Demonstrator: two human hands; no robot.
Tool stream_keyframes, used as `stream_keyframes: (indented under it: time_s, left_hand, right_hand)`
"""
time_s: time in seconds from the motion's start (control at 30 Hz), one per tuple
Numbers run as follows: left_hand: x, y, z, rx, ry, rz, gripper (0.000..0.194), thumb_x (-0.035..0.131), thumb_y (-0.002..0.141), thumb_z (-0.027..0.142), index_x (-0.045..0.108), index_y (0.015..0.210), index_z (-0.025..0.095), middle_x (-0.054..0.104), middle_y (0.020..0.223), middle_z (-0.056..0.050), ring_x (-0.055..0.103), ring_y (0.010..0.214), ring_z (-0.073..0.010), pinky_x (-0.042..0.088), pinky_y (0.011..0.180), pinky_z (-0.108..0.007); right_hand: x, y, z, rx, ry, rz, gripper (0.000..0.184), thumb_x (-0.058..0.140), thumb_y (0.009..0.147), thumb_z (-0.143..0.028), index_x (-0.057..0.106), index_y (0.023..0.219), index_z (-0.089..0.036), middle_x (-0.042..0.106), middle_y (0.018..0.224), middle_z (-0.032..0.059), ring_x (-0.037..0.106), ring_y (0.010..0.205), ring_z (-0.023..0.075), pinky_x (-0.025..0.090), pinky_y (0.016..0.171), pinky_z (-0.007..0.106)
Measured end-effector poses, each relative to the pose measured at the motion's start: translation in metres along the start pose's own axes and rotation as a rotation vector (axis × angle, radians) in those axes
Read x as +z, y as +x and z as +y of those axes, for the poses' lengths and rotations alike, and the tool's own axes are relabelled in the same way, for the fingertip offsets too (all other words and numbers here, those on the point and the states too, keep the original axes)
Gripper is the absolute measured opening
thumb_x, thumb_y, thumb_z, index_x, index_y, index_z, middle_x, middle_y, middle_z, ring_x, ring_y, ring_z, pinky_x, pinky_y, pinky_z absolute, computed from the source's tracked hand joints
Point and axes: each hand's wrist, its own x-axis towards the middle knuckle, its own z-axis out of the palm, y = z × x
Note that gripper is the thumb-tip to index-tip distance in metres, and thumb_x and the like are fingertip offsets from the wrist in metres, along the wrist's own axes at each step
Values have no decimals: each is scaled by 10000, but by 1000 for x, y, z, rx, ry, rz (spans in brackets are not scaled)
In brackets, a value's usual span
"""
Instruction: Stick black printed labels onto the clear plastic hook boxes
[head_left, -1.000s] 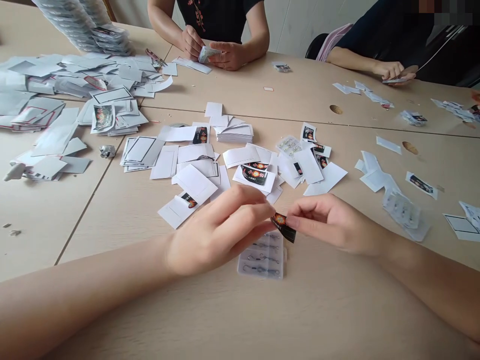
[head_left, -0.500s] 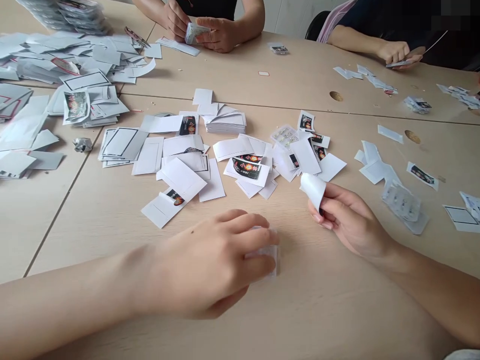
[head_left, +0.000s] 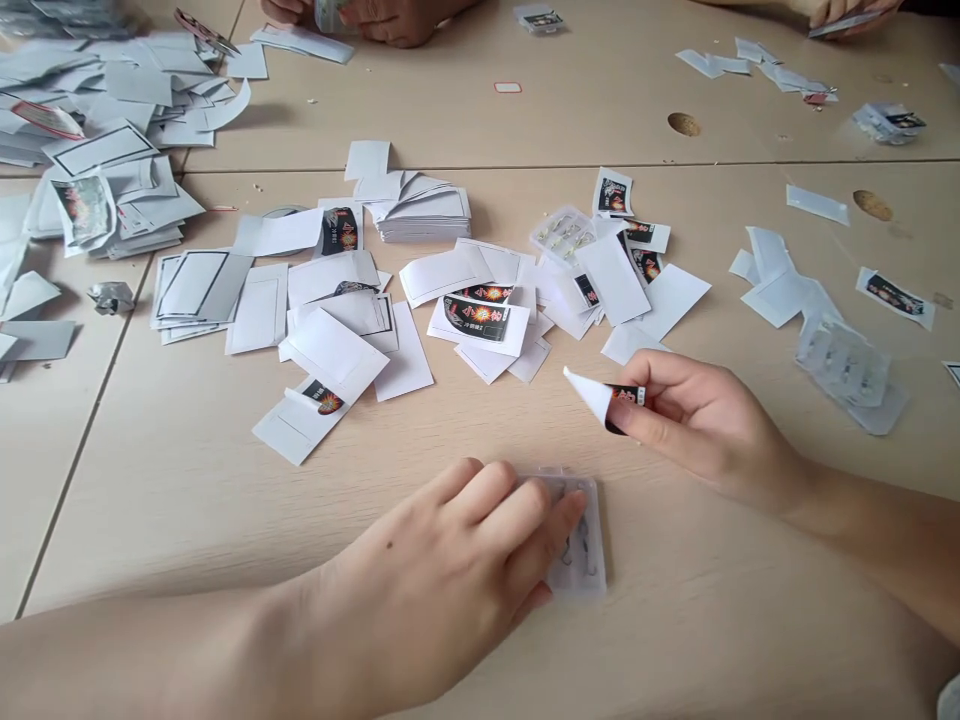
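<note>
My left hand (head_left: pixel 465 560) is closed over a small clear plastic box (head_left: pixel 592 570) lying flat on the table. Dark hooks show through its lid, and the fingers cover much of its left side. Just above and to the right, my right hand (head_left: pixel 705 425) pinches a curled sticker (head_left: pixel 594 395) between thumb and fingers. The sticker has a white face and a black printed face with orange lettering. Beyond both hands lie black printed labels (head_left: pixel 476 318) among loose white paper pieces (head_left: pixel 337 345).
A large paper heap (head_left: pixel 139 85) fills the far left, with scissors (head_left: pixel 204 32) at its edge. Other clear hook boxes (head_left: pixel 844 360) lie to the right and beyond the labels. Across the table, one person's hand (head_left: pixel 394 18) holds a small box; another person's hand (head_left: pixel 844 12) is at the far right.
The view has tipped downward. In my right hand the sticker has turned, so its printed face now shows. My left hand has shifted on the box, uncovering more of its right side.
</note>
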Motion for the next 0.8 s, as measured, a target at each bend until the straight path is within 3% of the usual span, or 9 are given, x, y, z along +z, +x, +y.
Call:
stream_keyframes:
  time_s: [0.2, 0.37, 0.47, 0.57, 0.8]
  left_hand:
    - [10, 6, 5, -91, -38, 147, 411, 487, 912, 292, 525, 1272, 96, 597, 903, -68, 534, 783, -225, 486, 631, -373]
    - [4, 4, 0, -133, -284, 153, 156, 545, 890, 266, 631, 931, 142, 603, 836, -54, 515, 743, -208, 458, 623, -362]
    - [-5, 3, -6, -223, -587, 188, 198, 612, 850, 355, 599, 771, 173, 584, 735, -24, 487, 681, -169, 438, 598, -318]
    - [-12, 5, -12, -355, -789, 275, 244, 605, 859, 321, 577, 662, 180, 562, 631, 6, 488, 632, -122, 433, 574, -254]
    - [-9, 11, -14, -524, -898, 294, 227, 672, 797, 298, 599, 609, 195, 593, 621, 36, 510, 593, -91, 428, 542, -209]
  right_hand:
    - [4, -10, 6, -32, -118, -43, 230, 608, 870, -373, 509, 748, -205, 388, 585, -38, 339, 505, 88, 269, 442, 248]
    - [4, -12, 3, -178, -259, -66, 195, 601, 870, -294, 490, 730, -217, 436, 588, -25, 388, 503, 98, 292, 447, 273]
    - [5, -12, -1, -283, -360, -96, 169, 583, 869, -225, 470, 743, -220, 437, 577, -31, 379, 481, 88, 287, 440, 275]
    - [9, -13, -4, -388, -437, -103, 189, 580, 864, -195, 432, 749, -221, 445, 579, -33, 383, 478, 87, 297, 442, 271]
    - [17, -24, -5, -510, -580, -81, 224, 613, 836, -179, 400, 777, -218, 469, 594, -36, 386, 501, 87, 327, 462, 258]
